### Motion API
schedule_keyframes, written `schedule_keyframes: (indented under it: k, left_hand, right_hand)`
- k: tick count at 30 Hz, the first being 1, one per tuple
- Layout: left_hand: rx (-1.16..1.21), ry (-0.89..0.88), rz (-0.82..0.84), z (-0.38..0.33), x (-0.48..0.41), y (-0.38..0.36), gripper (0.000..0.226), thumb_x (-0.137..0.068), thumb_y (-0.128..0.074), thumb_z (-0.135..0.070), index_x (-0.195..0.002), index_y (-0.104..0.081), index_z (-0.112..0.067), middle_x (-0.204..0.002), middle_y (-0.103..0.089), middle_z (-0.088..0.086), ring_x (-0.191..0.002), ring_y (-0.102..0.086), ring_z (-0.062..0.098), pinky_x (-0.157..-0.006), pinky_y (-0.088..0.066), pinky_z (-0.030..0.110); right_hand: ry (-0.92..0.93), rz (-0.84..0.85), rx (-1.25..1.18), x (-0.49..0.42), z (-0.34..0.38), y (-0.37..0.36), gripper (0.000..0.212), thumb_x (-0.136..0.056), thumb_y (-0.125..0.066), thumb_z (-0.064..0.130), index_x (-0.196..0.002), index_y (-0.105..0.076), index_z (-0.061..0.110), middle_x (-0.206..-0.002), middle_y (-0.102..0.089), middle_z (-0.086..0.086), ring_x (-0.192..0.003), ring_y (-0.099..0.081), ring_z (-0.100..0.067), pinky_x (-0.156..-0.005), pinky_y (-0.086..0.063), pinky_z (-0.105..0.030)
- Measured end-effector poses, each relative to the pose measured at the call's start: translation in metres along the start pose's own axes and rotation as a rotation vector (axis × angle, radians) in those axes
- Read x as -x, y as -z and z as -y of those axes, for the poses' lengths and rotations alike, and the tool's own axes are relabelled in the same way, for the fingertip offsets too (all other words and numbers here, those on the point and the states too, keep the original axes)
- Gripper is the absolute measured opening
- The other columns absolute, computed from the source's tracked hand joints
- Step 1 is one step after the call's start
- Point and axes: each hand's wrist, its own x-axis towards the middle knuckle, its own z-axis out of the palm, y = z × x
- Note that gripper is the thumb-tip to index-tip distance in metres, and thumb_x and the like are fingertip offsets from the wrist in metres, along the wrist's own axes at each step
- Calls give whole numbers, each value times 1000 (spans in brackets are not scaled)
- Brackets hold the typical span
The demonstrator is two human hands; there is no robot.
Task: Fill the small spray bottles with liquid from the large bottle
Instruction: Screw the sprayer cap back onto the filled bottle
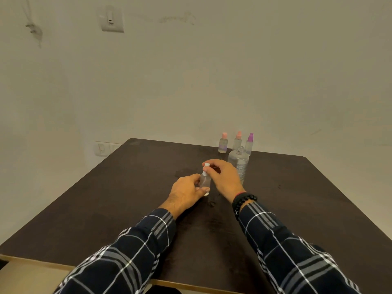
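left hand (pixel 186 193) grips the small spray bottle (pixel 205 182); right hand (pixel 222 177) pinches its white cap (pixel 206 166).

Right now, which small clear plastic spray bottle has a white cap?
The small clear spray bottle gripped by the left hand, its white cap pinched by the right hand. The back row's caps differ: left pink-capped bottle, middle pink-capped bottle, purple-capped bottle.

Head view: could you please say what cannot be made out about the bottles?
Head view throughout:
Fill level of the small clear bottle: left hand wraps its side.
Whether the white cap is seated: right hand partly covers it.
Label print on the large bottle: too small.
Fill levels of the far spray bottles: too small.
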Motion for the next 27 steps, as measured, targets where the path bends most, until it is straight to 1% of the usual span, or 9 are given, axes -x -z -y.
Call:
schedule_keyframes:
  k: [5, 9, 12, 15, 17, 19, 21, 24, 27]
  left_hand:
    - [0, 15, 3, -1, -2, 1, 41, -92, -65, -46, -126, -55, -26, -106, -63, -9, -90, -59, 7, -84, -50, 28]
    - [42, 6, -21, -1, 0, 1, 56, -90, -68, -45, -138, -44, -29, -113, -64, -8, -96, -64, 10, -87, -53, 31]
    - [47, -21, -38, -2, 3, 3, 55, -91, -65, -47, -140, -44, -31, -117, -66, -6, -101, -64, 13, -89, -52, 31]
    - [38, -9, -33, -3, 3, 2, 48, -92, -62, -50, -133, -49, -28, -108, -67, -6, -95, -66, 14, -90, -55, 37]
    - [31, 16, -27, -3, 2, 3, 42, -92, -60, -52, -124, -53, -26, -99, -66, -6, -90, -66, 15, -87, -56, 37]
    - [61, 13, -29, -3, 1, 3, 40, -92, -61, -50, -126, -54, -30, -103, -67, -5, -94, -65, 16, -90, -55, 39]
    - [75, -11, -20, -2, 2, 3, 43, -92, -64, -45, -131, -52, -34, -111, -66, -6, -100, -64, 15, -94, -53, 39]
    - [80, -14, -18, -2, 1, 3, 48, -90, -67, -45, -134, -52, -32, -118, -65, -8, -106, -63, 14, -95, -50, 32]
    - [73, -25, -14, -1, 2, 3, 49, -90, -68, -44, -135, -52, -32, -121, -65, -7, -109, -62, 14, -95, -51, 33]
  right_hand:
    - [-79, -98, -124, 4, 2, -7, 11, -87, -76, 27, -93, -70, 19, -91, -69, 7, -85, -63, -3, -74, -45, -15]
    - [-139, -178, -134, 7, 8, -15, 19, -86, -78, 29, -85, -63, 17, -83, -63, 5, -76, -58, -6, -67, -42, -16]
    - [-201, -213, -87, 7, 10, -22, 28, -86, -76, 37, -85, -55, 19, -79, -58, 5, -72, -55, -9, -66, -44, -22]
    - [-199, -203, -18, 10, 11, -23, 33, -84, -75, 47, -93, -54, 22, -85, -59, 5, -78, -57, -11, -71, -49, -26]
    - [-184, -122, -38, 12, 6, -22, 41, -82, -76, 48, -109, -56, 24, -99, -60, 6, -88, -58, -8, -80, -51, -25]
    - [-173, -9, -80, 13, -3, -18, 53, -85, -73, 48, -129, -56, 24, -116, -60, 8, -103, -59, -8, -94, -52, -28]
    - [-135, 87, -88, 13, -9, -13, 45, -93, -65, 43, -132, -61, 22, -121, -64, 7, -108, -61, -4, -101, -50, -27]
    - [-75, 98, -142, 19, -11, -4, 25, -101, -58, 21, -123, -69, 18, -114, -70, 7, -99, -62, 7, -86, -46, -7]
    - [-92, 23, -191, 18, -18, -5, 16, -94, -68, 23, -109, -73, 20, -107, -73, 8, -100, -66, -2, -90, -52, -21]
